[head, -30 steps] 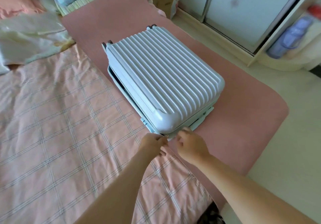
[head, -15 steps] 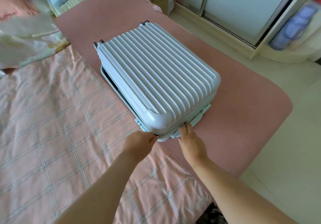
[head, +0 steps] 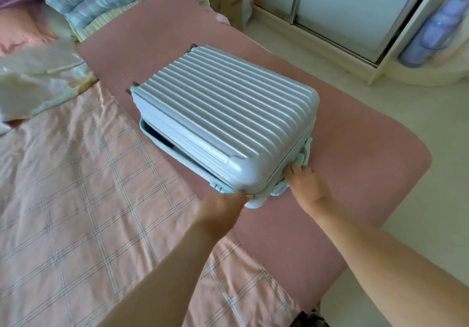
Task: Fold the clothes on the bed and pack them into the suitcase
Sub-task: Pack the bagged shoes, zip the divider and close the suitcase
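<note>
Suitcase (head: 223,113), pale blue and ribbed, lies flat on the pink mat (head: 355,149) that runs along the edge of the bed (head: 76,199). Its lid is down. From the head view, the only one given, a dark gap shows between the two shells along the left side, so the zip is not closed there.

The left hand (head: 220,212) is at the near corner with its fingers curled tight, pinching what looks like a small zip pull (head: 251,196) right at the seam. The right hand (head: 308,187) rests against the near right side, fingertips up at the seam beside the side handle (head: 305,151). I cannot tell whether it grips that handle or only presses the shell to steady it.

The packing itself seems done, and the step in hand is zipping the case shut. Next, the pull has to travel round the near corner and up the gaping left side. That calls for the lid to be pressed down so the shells meet, and a steady pull along the track rather than away from it. A pale garment (head: 38,77) lies loose farther up the bed, so some folding may be left.
</note>
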Tool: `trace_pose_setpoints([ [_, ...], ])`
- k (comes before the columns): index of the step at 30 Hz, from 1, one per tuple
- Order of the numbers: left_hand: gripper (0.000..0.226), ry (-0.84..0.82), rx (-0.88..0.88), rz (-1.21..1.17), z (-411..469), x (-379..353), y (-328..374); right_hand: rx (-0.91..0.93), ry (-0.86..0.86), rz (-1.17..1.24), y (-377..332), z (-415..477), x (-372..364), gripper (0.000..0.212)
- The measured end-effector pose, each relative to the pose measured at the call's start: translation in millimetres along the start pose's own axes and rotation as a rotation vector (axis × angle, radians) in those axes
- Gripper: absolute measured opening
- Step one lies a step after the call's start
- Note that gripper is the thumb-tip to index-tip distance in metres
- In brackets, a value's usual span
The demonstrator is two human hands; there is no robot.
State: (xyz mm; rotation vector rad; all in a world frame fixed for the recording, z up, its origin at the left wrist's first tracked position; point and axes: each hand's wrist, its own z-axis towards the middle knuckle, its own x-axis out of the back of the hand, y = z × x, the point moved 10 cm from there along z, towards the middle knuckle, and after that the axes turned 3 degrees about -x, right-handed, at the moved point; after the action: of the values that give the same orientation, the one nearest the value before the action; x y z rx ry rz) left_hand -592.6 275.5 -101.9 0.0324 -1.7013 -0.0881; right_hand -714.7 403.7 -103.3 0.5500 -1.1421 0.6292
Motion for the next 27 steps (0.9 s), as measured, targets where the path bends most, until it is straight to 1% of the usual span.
trace_pose_setpoints([
  [2,0.035,-0.017,-0.045,0.166,41,12,44,-0.098,0.002,-0.054,51,16,12,0.030],
  [3,0.040,-0.010,-0.034,0.194,62,15,60,-0.135,-0.017,-0.075,70,22,16,0.031],
  [5,0.047,0.007,-0.036,0.120,92,15,86,-0.170,-0.097,-0.068,85,24,16,0.028],
  [6,0.047,-0.017,-0.031,0.063,100,13,96,-0.206,-0.185,-0.009,87,20,12,0.024],
  [8,0.042,-0.027,-0.007,0.098,101,20,105,-0.335,-0.329,0.220,83,0,7,0.009],
  [9,0.034,-0.058,-0.006,0.076,96,21,102,-0.437,-0.375,0.323,80,-11,7,0.013],
  [10,0.020,-0.090,-0.002,0.003,91,17,100,-0.533,-0.460,0.407,74,-23,4,0.024],
  [11,0.010,-0.127,0.027,-0.090,88,8,93,-0.627,-0.585,0.527,64,-36,-3,0.032],
  [12,0.017,-0.158,0.080,-0.230,84,3,86,-0.731,-0.702,0.706,50,-48,-10,0.037],
  [13,0.023,-0.170,0.118,-0.342,80,0,80,-0.845,-0.775,0.901,35,-57,-15,0.037],
  [14,0.026,-0.162,0.132,-0.398,77,1,76,-0.952,-0.798,1.054,25,-63,-19,0.036],
  [15,0.028,-0.148,0.122,-0.405,75,4,72,-1.060,-0.794,1.152,19,-69,-21,0.034],
  [16,0.028,-0.070,0.088,-0.378,75,16,68,-1.154,-0.776,1.206,16,-72,-23,0.032],
  [17,0.027,0.074,0.044,-0.345,73,33,62,-1.215,-0.752,1.210,16,-75,-23,0.031],
  [19,0.025,0.379,-0.006,-0.241,63,70,45,-1.255,-0.694,1.198,16,-74,-24,0.026],
  [20,0.029,0.492,0.002,-0.170,59,85,34,-1.272,-0.680,1.223,15,-74,-24,0.024],
  [21,0.037,0.537,0.029,-0.105,57,92,23,-1.277,-0.674,1.247,15,-74,-25,0.023],
  [22,0.049,0.522,0.059,-0.064,59,95,12,-1.241,-0.667,1.213,16,-73,-24,0.026],
  [24,0.081,0.383,0.052,-0.002,71,85,-2,-1.070,-0.649,0.934,23,-68,-10,0.030],
  [25,0.088,0.321,0.035,0.033,76,77,-4,-0.983,-0.630,0.743,24,-66,-4,0.030],
  [26,0.088,0.306,0.026,0.051,77,72,-6,-0.928,-0.613,0.597,22,-65,0,0.030],
  [27,0.085,0.319,0.034,0.041,77,70,-7,-0.899,-0.612,0.530,16,-65,3,0.029],
])
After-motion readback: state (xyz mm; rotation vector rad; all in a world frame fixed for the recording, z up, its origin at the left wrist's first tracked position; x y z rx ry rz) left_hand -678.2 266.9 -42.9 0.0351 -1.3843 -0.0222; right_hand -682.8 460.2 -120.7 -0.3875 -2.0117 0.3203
